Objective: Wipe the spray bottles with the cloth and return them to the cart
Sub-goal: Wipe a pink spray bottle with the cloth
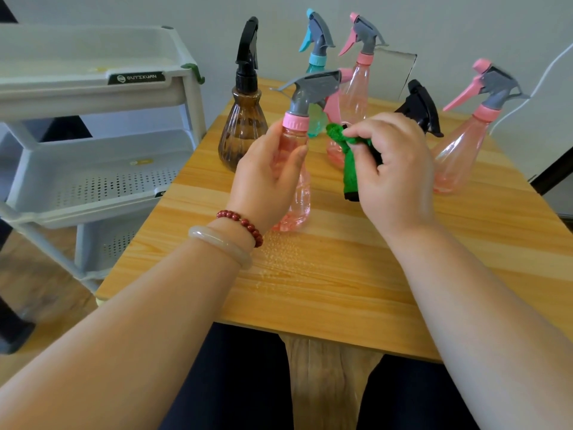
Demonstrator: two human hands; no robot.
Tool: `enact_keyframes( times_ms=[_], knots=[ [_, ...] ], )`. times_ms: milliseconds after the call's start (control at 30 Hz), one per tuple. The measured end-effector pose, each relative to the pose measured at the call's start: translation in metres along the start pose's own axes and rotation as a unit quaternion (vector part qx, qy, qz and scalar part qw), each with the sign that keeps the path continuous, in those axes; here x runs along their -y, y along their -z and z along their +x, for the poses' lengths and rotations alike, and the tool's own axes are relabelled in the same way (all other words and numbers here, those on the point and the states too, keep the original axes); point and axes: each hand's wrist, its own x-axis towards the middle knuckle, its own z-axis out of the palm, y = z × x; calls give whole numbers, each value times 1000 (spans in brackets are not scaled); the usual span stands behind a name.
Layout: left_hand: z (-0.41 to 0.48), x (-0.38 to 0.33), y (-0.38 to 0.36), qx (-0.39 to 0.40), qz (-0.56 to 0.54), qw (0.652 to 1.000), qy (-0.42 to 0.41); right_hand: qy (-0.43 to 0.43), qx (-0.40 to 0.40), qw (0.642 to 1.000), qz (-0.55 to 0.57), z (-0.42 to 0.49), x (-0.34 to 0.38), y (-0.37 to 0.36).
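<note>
The left hand (pixel 263 178) gripped a pink spray bottle (pixel 298 193) upright on the bench (pixel 341 274); the right hand (pixel 393 169) pinched a bunched green cloth (pixel 348 169) beside it.

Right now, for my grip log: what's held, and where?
Left hand grips the pink bottle below its collar; right hand pinches the green cloth near its top.

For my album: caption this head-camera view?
Left hand holds a pink spray bottle while right hand grips the green cloth.
</note>
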Motion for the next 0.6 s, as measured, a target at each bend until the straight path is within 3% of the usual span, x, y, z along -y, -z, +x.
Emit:
enact_keyframes(
  times_ms=[400, 467, 600],
  knots=[
    [-1, -3, -4, 2, 10, 1000, -5, 11, -104, 994, -1, 22, 7, 1],
    [0, -2, -2, 1, 10, 1000, -3, 20, -89, 996, -5, 29, 7, -7],
    [1, 0, 1, -7, 0, 1000, 7, -1, 21, 1000, -5, 4, -8, -26]
  ],
)
